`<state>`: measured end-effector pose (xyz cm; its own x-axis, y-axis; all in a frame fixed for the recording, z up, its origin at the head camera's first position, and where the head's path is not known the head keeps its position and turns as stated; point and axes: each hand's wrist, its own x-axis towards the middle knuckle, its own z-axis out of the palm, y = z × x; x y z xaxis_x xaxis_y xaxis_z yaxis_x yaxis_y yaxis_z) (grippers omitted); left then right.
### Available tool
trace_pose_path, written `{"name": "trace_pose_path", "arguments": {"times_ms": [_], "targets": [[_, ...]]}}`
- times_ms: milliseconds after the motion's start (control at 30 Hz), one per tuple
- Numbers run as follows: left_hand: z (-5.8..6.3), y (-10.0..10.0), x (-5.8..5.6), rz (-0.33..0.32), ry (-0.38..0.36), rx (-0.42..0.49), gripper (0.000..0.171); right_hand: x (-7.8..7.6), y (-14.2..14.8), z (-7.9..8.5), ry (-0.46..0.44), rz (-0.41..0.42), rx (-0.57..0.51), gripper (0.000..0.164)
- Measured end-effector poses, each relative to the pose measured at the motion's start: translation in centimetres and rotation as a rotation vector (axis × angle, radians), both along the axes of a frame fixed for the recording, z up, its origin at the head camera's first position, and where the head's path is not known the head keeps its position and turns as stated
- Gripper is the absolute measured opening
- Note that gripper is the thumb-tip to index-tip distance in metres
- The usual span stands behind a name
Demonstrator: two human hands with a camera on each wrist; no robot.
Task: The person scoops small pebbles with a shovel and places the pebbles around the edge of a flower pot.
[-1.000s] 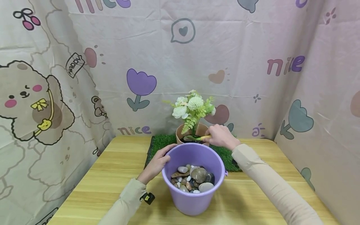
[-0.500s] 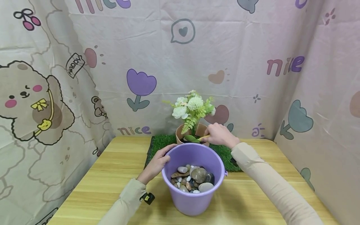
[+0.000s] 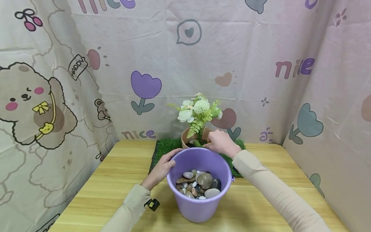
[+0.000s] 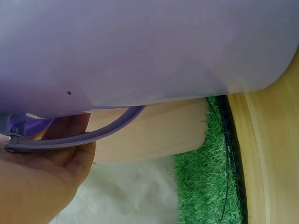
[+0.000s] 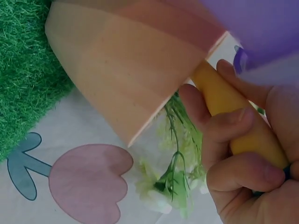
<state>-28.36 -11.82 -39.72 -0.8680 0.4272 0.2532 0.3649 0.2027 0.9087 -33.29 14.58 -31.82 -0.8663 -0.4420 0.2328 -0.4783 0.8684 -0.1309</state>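
Observation:
A purple bucket [image 3: 197,209] with several smooth stones [image 3: 205,180] in it stands at the front of the table. My left hand [image 3: 162,167] holds its left rim; in the left wrist view the fingers lie behind the bucket's handle [image 4: 93,135]. Behind the bucket is a peach flowerpot [image 3: 185,138] with white flowers [image 3: 201,106] and dark soil. My right hand [image 3: 222,141] curls round the yellow handle of a small trowel [image 5: 243,121] at the pot's rim. The trowel's green blade dips into the pot, partly hidden by the bucket. A pale stone [image 3: 192,141] shows beside the stems.
The pot stands on an artificial grass mat [image 3: 168,146] at the back of the wooden table [image 3: 116,180]. A printed cloth [image 3: 246,48] hangs close behind it and along both sides. The bucket's far rim reaches right up to the pot.
My right hand has moved left and slightly down, taking the trowel with it. The blade has turned over and tilted more steeply. My left hand and the bucket have stayed put.

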Motion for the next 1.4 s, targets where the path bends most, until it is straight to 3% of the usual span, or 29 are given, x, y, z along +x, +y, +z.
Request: {"name": "trace_pose_path", "arguments": {"times_ms": [267, 567, 967, 1400], "targets": [[0.0, 0.0, 0.0, -0.005, 0.002, 0.007, 0.063, -0.4, -0.4, -0.6, 0.03, -0.004, -0.031, 0.052], [0.0, 0.1, -0.1, -0.004, -0.005, 0.008, 0.063, -0.5, 0.4, -0.7, 0.005, -0.005, -0.079, 0.046], [0.0, -0.1, 0.0, -0.009, -0.004, 0.006, 0.063, 0.8, 2.0, -0.5, 0.01, 0.007, -0.132, 0.027], [0.1, -0.1, 0.1, -0.007, -0.003, 0.012, 0.063, 1.8, 3.3, -0.2, 0.135, 0.032, -0.132, 0.02]]}}
